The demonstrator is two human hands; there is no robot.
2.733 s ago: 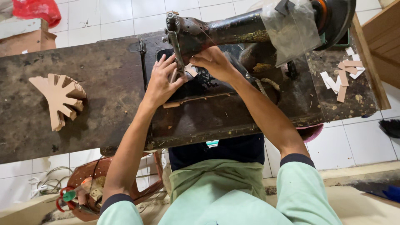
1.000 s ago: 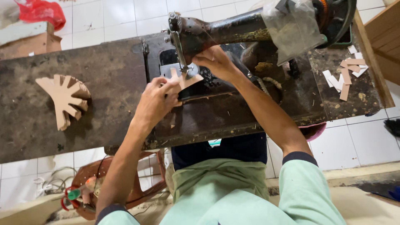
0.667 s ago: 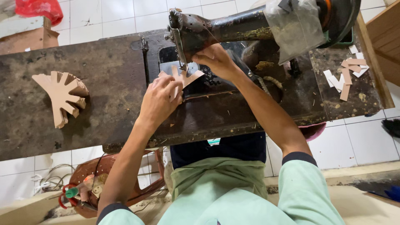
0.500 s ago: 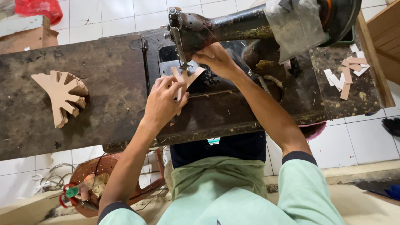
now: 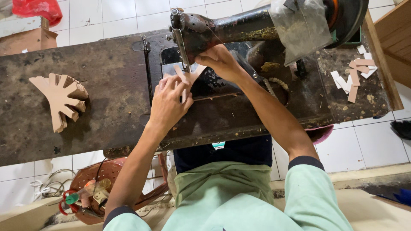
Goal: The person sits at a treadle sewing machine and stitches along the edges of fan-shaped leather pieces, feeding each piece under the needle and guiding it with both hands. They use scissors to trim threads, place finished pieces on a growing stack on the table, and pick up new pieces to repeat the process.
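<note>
I am looking straight down from a head camera at my own two bare arms, working at an old black sewing machine (image 5: 257, 25) set into a dark, scuffed table (image 5: 107, 85).

What has changed: a few seconds ago my left hand (image 5: 169, 102) lay flat near the needle with little of the work showing. Over the last second it has drawn toward me and a tan leather piece (image 5: 188, 75) has come into view under the needle. I judge that the piece is being fed and turned as it is stitched, so the sewing is under way and not finished.

The leather piece sits on the machine bed directly beneath the needle, between my two hands. It looks forked, like a shallow V, with its long axis running roughly left to right and its prongs pointing away from me and to the right; I cannot tell its full outline, since fingers cover part of it.

My left hand is open, fingers spread and pressing down on the near left edge of the piece. My right hand (image 5: 220, 62) is curled, fingertips pinching or steadying the far right edge just beside the needle.

Far left on the table lies a fanned stack of similar tan pieces (image 5: 60, 98). Far right lie small pale scraps (image 5: 353, 75).
</note>
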